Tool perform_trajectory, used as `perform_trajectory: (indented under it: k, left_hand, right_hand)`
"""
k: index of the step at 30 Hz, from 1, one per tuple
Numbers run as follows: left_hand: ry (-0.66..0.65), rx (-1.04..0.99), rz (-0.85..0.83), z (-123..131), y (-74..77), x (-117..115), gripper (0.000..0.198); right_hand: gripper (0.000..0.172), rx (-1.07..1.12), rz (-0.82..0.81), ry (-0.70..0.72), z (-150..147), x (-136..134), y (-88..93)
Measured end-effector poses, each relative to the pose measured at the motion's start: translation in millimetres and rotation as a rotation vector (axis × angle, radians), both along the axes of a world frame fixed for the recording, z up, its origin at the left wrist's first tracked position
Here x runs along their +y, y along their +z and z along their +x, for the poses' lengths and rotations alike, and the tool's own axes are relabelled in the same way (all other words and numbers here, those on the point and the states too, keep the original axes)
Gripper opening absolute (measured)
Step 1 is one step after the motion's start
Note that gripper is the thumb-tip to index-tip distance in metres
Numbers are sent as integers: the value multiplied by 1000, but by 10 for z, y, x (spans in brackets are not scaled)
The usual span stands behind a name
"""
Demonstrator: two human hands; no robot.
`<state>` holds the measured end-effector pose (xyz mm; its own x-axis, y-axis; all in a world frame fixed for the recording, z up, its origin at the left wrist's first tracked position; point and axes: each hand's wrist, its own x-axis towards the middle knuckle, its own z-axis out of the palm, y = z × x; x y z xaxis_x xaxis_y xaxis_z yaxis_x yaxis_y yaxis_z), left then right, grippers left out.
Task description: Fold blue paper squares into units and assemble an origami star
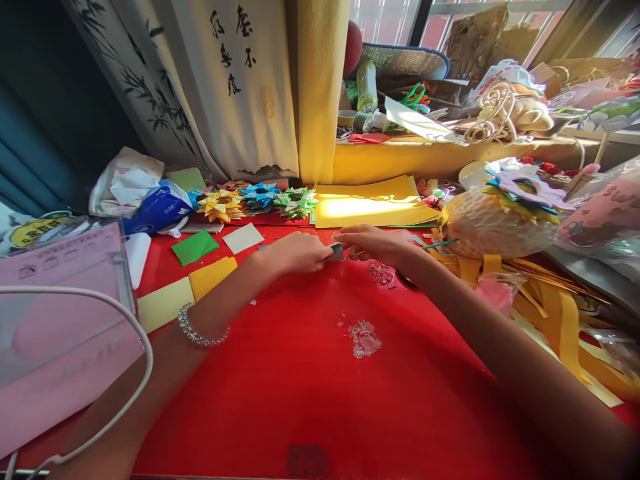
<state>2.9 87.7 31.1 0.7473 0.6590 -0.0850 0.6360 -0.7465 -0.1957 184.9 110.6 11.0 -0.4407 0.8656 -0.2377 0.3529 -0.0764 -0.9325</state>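
Note:
My left hand (306,252), with a beaded bracelet (187,327) on its wrist, is closed over the far part of the red table (280,387). A small dark green piece (337,251) pokes out from its fingertips; its kind is hard to make out. Just right of that piece is my right hand (373,243), palm down, its fingers apart and stretched toward the left one. I see nothing held in it. Near its wrist lie a patch of small red bits (381,273) and a thin teal stick (440,245), partly hidden by the arm.
Green (195,247), white (243,238) and yellow (213,277) paper pieces lie at left, below folded paper flowers (260,197). A whitish flaky patch (365,339) marks the table. Yellow paper strips (567,327) and a netted fruit-like object (495,220) are at right. A white cable (143,340) crosses the left arm.

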Motion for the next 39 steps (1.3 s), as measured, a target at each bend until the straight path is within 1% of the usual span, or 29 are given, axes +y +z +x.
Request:
perform_trajectory:
  k: [2, 3, 5, 6, 7, 8, 9, 11, 12, 14, 16, 18, 19, 21, 23, 25, 26, 27, 29, 31, 34, 39]
  left_hand:
    - [-3, -46, -112, 18, 63, -47, 25]
    - [-13, -93, -214, 7, 108, -60, 25]
    - [-40, -213, -497, -62, 206, -56, 27]
    - [-40, -270, -601, -119, 248, -36, 29]
    - [-19, -322, -637, -187, 278, -3, 30]
    - [19, -338, -620, -261, 291, 40, 32]
    - [83, -300, -564, -335, 286, 90, 33]
    - [294, -84, -365, -465, 230, 192, 34]
    - [394, 30, -297, -512, 188, 236, 37]
    - [426, 72, -276, -565, 108, 293, 43]
    - [427, 98, -276, -576, 59, 311, 47]
    - [420, 116, -264, -569, 44, 307, 47]
    - [414, 119, -254, -566, 44, 303, 45]
    - [397, 113, -234, -564, 47, 299, 39]
    - [390, 116, -219, -567, 49, 297, 34]
    - [392, 129, -209, -568, 53, 291, 34]
    - [393, 132, -203, -567, 56, 286, 36]
    - [393, 132, -197, -566, 61, 281, 39]
    - [394, 125, -188, -572, 71, 276, 45]
    - [402, 118, -190, -589, 80, 282, 48]
    - [410, 93, -213, -622, 87, 297, 50]
    - [403, 87, -260, -606, 111, 254, 43]
  right_hand:
    - [31, -69, -27, 21, 15, 1, 4]
    - [37, -94, -45, 27, 30, 6, 9]
    - [49, -123, -61, 44, 73, 18, 38]
    - [53, -132, -60, 74, 98, 21, 63]
    - [53, -148, -59, 127, 122, 19, 94]
    - [52, -170, -52, 195, 139, 12, 128]
    - [50, -206, -43, 265, 145, -2, 162]
    - [46, -318, -28, 393, 122, -51, 221]
    - [47, -390, -23, 444, 93, -86, 243]
    - [52, -544, -14, 518, 17, -167, 274]
    - [59, -665, 5, 584, -58, -247, 291]
    - [56, -751, 90, 549, -112, -306, 298]
    - [49, -771, 157, 488, -131, -323, 297]
    - [33, -738, 285, 331, -164, -326, 284]
    - [24, -561, 311, 217, -201, -297, 243]
    - [24, -277, 239, 193, -248, -254, 169]
    - [25, -143, 226, 205, -275, -235, 123]
    - [25, -71, 245, 220, -303, -223, 74]
    - [28, -65, 379, 204, -359, -221, -23]
    - [35, -78, 456, 243, -410, -246, -105]
    - [42, -127, 491, 327, -467, -298, -187]
    - [50, -201, 543, 392, -496, -323, -244]
